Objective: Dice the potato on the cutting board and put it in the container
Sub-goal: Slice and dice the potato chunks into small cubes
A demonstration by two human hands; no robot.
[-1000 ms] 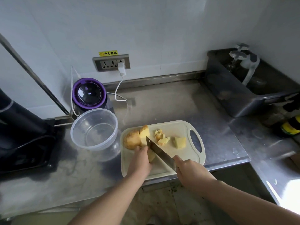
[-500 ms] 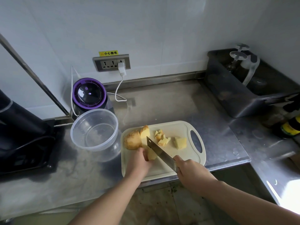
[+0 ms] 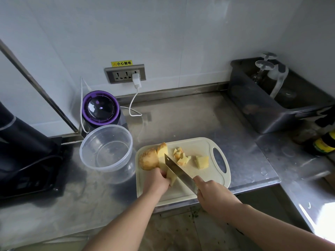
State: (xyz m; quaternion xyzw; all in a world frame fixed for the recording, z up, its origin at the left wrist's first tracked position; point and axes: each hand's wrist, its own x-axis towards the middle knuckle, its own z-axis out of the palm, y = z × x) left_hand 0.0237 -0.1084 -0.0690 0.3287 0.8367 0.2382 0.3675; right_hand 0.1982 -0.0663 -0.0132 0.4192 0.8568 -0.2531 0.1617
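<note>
A pale cutting board [image 3: 199,145] lies on the steel counter. At its left end rests the uncut potato [image 3: 149,158], brown skin outward, with a yellow slab leaning on it. My left hand [image 3: 157,181] grips a potato slice [image 3: 171,177] near the board's middle. My right hand [image 3: 212,194] holds the knife [image 3: 178,170], whose blade slants up-left over that slice. Small dice [image 3: 181,157] and a bigger chunk [image 3: 202,161] lie to the right. The clear round container [image 3: 106,147] stands to the left of the board with nothing in it.
A purple-rimmed appliance [image 3: 100,107] sits behind the container, its white cable running to the wall socket [image 3: 125,74]. A dark machine [image 3: 21,153] fills the left. A grey bin [image 3: 272,98] and bottles [image 3: 324,142] stand at the right. The counter edge runs just below the board.
The knife blade has shifted slightly along the slice under my left hand, and my left fingers have edged back. The potato, dice and container have stayed where they were.
</note>
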